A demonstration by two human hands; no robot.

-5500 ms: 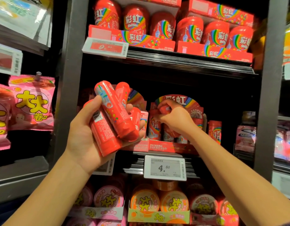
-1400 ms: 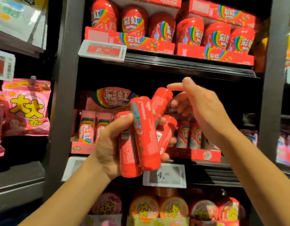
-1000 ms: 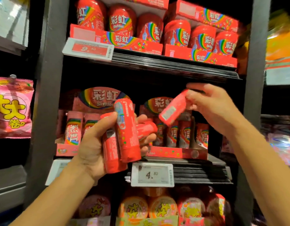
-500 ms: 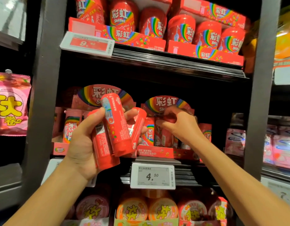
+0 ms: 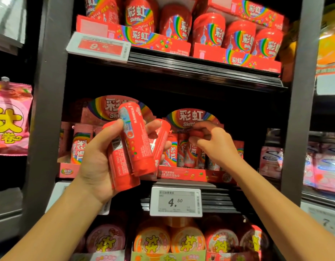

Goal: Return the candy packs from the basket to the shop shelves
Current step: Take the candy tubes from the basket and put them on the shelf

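My left hand (image 5: 96,162) grips three red Skittles tube packs (image 5: 137,140), held upright in front of the middle shelf. My right hand (image 5: 213,144) reaches into the red display tray (image 5: 183,174) on that shelf, with its fingertips pinched on the red cap of a tube pack (image 5: 195,133) standing among the others in the tray. The rest of that pack is partly hidden by my fingers. No basket is in view.
A second display tray (image 5: 68,171) of tubes stands at the left of the same shelf. Red Skittles jars (image 5: 208,30) fill the shelf above, round tubs (image 5: 185,242) the shelf below. A price tag (image 5: 176,202) reads 4.50. Grey uprights (image 5: 298,110) frame the bay.
My right hand took one tube from the bundle, carried it to the right tray and stood it among the others. The left hand keeps the remaining tubes and has barely moved.
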